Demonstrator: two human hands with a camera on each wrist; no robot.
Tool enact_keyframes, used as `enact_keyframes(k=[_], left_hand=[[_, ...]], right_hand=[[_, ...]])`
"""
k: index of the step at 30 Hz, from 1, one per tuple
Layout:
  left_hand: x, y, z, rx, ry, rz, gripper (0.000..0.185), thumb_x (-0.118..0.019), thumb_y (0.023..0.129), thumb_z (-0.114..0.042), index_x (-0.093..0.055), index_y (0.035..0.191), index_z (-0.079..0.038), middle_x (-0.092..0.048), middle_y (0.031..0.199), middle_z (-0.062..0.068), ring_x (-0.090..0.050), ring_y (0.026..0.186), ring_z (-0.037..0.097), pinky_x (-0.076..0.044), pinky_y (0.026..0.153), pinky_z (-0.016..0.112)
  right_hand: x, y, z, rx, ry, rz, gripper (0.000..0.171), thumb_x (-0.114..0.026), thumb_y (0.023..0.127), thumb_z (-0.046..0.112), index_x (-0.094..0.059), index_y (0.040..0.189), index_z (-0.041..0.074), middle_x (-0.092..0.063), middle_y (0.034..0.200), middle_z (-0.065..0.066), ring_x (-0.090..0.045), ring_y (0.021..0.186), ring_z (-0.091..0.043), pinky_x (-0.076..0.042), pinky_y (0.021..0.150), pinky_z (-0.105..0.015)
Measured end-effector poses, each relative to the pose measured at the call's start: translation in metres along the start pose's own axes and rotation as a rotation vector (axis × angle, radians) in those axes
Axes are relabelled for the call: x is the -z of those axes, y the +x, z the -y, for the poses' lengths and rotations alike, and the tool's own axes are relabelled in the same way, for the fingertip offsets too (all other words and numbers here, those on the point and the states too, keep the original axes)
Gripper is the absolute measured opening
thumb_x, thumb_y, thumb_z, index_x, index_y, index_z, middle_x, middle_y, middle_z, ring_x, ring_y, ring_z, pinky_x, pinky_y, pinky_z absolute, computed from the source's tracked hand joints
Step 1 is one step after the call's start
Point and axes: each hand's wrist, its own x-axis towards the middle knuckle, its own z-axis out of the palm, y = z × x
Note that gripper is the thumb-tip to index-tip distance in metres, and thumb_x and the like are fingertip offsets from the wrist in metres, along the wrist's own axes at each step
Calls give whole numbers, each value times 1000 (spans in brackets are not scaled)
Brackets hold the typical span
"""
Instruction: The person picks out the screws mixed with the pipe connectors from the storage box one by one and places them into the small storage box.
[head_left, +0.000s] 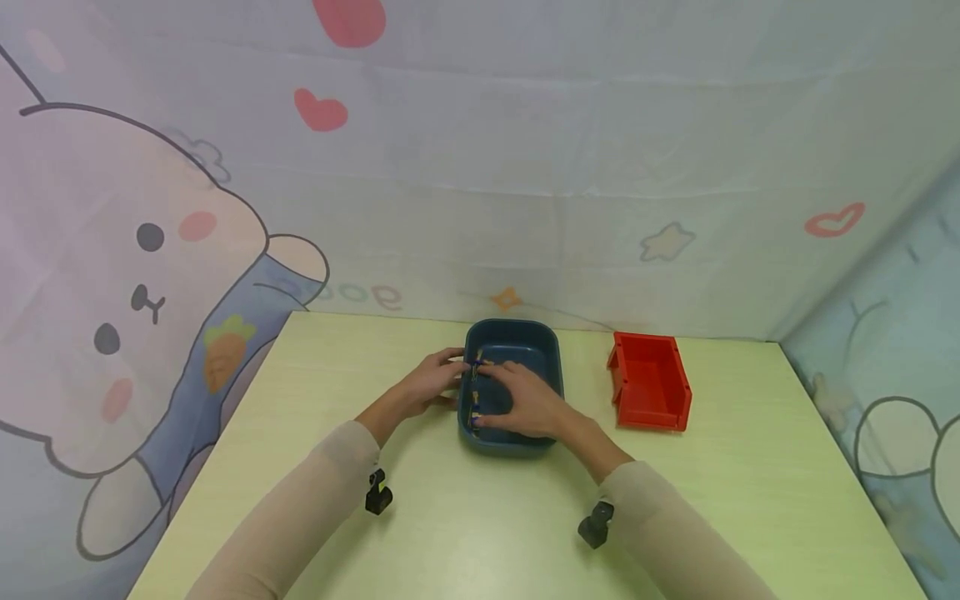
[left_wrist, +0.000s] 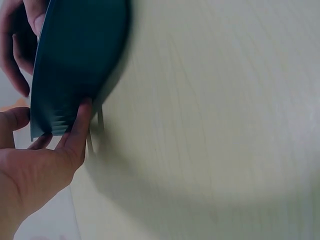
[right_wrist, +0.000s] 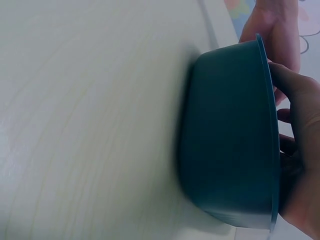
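A dark blue rectangular bin stands on the table. My left hand grips its left wall, fingers along the outside and thumb at the rim; the left wrist view shows those fingers against the bin's outer wall. Along the inner left side lie small slim gold-and-blue pieces, an upper one and a lower one, too small to name. Reaching into the bin, my right hand has thumb and forefinger spread wide, the thumb by the lower piece, the forefinger by the upper. In the right wrist view the bin wall hides its fingertips.
A red open-front plastic bin sits right of the blue one on the pale wood table. Behind the table hangs a printed cloth. Each wrist carries a small black camera mount, left and right.
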Motion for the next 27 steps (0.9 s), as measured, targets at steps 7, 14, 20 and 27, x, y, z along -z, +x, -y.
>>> enact_keyframes(k=[7,14,20,27], left_hand=[[0,0,1,-3,-16,4,55,-52,112,-21,-37,164,-11,-51,154,21,-57,137,41,-61,90,49],[-2,-2,1,10,-6,-15,55,-53,111,-22,-38,164,-13,-54,151,20,-59,135,38,-62,88,47],[-2,-3,0,12,-10,-19,54,-53,112,-22,-40,163,-14,-57,149,19,-61,134,37,-62,88,47],[-2,-5,-3,16,-8,0,54,-50,113,-21,-37,164,-12,-56,150,22,-57,137,40,-61,91,49]], right_hand=[[-5,6,2,2,11,-8,85,-86,88,47,-52,156,8,-59,144,-15,-55,135,-36,-45,113,-54],[-15,11,-1,11,23,-21,77,-86,89,43,-57,151,6,-57,150,-19,-52,140,-40,-42,115,-57],[-21,14,-1,3,29,-24,70,-87,89,40,-63,145,6,-57,151,-18,-51,142,-39,-40,117,-56],[-25,19,2,8,52,-48,59,-89,86,33,-68,134,4,-65,140,-16,-59,134,-35,-45,113,-53]])
